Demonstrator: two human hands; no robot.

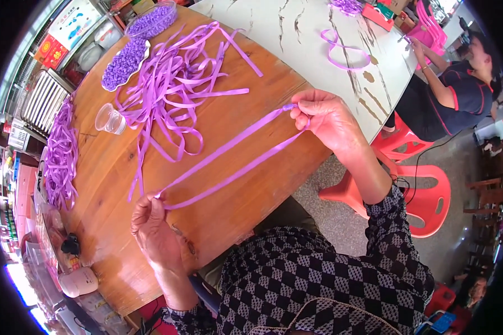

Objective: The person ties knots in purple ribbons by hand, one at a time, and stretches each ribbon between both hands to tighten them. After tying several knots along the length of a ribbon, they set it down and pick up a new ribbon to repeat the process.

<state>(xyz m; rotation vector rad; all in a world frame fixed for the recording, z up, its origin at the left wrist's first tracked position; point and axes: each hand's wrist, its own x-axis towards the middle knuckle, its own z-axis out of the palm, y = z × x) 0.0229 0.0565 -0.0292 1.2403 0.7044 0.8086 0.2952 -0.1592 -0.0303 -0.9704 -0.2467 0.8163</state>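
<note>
A loop of purple ribbon [229, 146] is stretched between my two hands above the wooden table. My left hand [155, 226] pinches its lower left end; something small and pale shows at the fingertips. At the upper right, my right hand [325, 116] is closed on the other end, where a darker purple piece [289, 107] sits on the ribbon beside my thumb. Beyond the loop lies a tangled heap of purple ribbons [165, 89]. A clear plastic cup [110, 119] stands left of the heap.
Small purple pieces fill a white dish [123, 66] and a clear container [151, 21]. More ribbons [61, 156] hang at the wooden table's [103, 184] left edge. A marbled white table [262, 25] adjoins it, with a ribbon loop [346, 58]. Another person [447, 89] sits beyond red plastic stools [430, 195].
</note>
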